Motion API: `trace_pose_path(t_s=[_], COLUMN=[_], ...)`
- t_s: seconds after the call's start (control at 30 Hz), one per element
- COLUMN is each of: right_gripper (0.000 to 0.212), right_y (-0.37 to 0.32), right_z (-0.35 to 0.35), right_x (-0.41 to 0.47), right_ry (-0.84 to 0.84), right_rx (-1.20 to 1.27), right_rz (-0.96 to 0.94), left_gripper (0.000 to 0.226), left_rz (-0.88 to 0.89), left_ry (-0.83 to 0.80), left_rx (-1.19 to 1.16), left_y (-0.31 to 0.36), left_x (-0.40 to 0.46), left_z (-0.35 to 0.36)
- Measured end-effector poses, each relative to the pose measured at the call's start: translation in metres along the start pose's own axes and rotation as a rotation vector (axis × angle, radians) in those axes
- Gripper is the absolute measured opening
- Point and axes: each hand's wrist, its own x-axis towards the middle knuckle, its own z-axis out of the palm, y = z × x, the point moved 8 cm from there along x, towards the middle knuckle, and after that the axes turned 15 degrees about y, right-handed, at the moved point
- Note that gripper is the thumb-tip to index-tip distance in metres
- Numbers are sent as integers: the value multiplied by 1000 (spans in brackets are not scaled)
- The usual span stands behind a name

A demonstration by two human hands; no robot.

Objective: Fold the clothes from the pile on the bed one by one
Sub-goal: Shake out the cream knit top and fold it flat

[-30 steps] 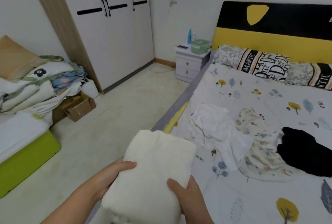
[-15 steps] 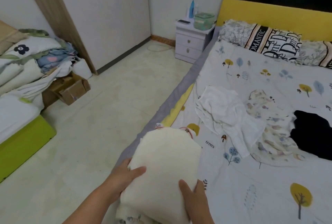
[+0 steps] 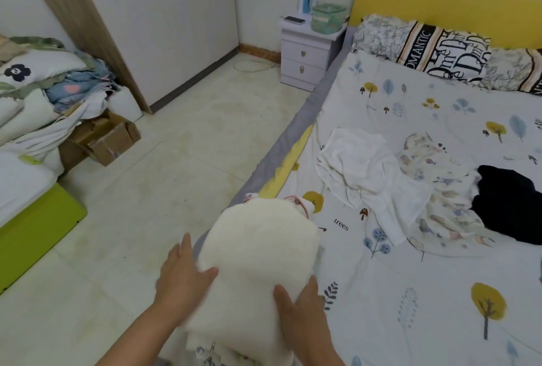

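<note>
Head view: the folded cream garment (image 3: 258, 272) lies at the bed's near edge on top of other folded pieces, between the 2 hands. The left hand (image 3: 183, 277) presses its left side, fingers straight and spread. The right hand (image 3: 302, 304) rests flat on its near right corner, fingers relaxed.

This looks like the setting-down step of 1 finished fold. Beyond and right of the right hand wait a white garment (image 3: 366, 172), a printed one (image 3: 440, 189) and a black one (image 3: 510, 204). The next move likely calls for letting go and reaching for the white garment.

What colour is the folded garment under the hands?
Cream, plain; the folded garment shows best in the head view.
</note>
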Motion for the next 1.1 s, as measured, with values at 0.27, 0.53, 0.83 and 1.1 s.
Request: trace_pose_path(t_s=[0.27, 0.53, 0.83, 1.1], right_gripper=[68, 87, 81, 65], right_y=[-44, -38, -35, -30], right_z=[21, 52, 73, 76], right_x=[-6, -25, -31, -23], right_ry=[137, 203, 197, -1], right_rx=[-499, -549, -572, -604], right_rz=[-476, -546, -576, -503], left_gripper=[58, 91, 89, 61], left_rz=[844, 693, 669, 745], left_ry=[8, -91, -120, -47], left_rx=[356, 264, 223, 234], left_y=[76, 7, -14, 0], left_x=[-37, -24, -14, -15], left_z=[28, 61, 65, 48])
